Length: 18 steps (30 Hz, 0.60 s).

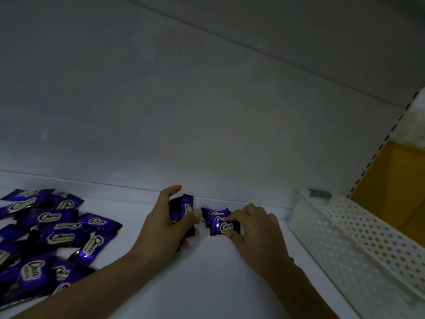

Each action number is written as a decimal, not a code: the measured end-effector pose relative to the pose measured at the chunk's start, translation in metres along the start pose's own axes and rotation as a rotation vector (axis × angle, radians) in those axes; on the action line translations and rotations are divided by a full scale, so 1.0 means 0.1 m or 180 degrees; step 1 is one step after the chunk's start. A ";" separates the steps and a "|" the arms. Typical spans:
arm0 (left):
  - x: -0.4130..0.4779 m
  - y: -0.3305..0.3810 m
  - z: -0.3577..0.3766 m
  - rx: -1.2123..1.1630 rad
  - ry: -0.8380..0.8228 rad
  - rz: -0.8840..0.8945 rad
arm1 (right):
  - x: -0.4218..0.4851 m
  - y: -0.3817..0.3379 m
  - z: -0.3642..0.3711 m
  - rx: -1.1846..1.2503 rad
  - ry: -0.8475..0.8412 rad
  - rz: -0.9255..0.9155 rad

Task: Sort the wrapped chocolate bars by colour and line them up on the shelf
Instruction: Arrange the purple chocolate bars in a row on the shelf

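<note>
A loose pile of purple wrapped chocolate bars (53,236) with "Choco" labels lies on the white shelf (207,272) at the left. My left hand (163,224) grips a small bunch of purple bars (184,210) held on edge near the shelf's back. Just to its right, three purple bars (218,221) lie overlapping in a short row against the back wall. My right hand (255,226) pinches the nearest bar of that row (224,227) between thumb and fingers. Only purple wrappers are visible in this dim light.
A white perforated divider (340,240) stands along the shelf's right side. Beyond it is a yellow panel (395,187) and a slotted upright. The grey back wall (207,111) rises behind the bars.
</note>
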<state>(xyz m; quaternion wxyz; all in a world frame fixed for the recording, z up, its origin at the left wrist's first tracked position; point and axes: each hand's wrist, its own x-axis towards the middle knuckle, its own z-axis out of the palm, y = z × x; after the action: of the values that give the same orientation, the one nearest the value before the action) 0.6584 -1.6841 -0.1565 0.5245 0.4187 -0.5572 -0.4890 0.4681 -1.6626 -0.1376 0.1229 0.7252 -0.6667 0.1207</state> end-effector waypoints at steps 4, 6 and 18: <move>-0.02 0.03 0.02 0.0008 -0.0031 -0.0032 | 0.05 -0.03 0.05 0.0025 0.0069 0.0002; -0.01 0.03 0.01 0.0049 -0.0057 -0.0009 | 0.06 -0.01 0.08 0.0088 0.0093 0.0010; -0.02 0.04 0.00 0.0277 -0.0238 0.0196 | -0.04 -0.23 -0.06 0.3190 0.0066 0.0155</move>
<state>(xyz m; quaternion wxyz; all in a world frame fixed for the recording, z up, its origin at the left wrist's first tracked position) 0.6583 -1.6810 -0.1530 0.4993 0.4053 -0.6098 -0.4632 0.4902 -1.6547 -0.1342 -0.2368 0.6781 -0.5422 0.4361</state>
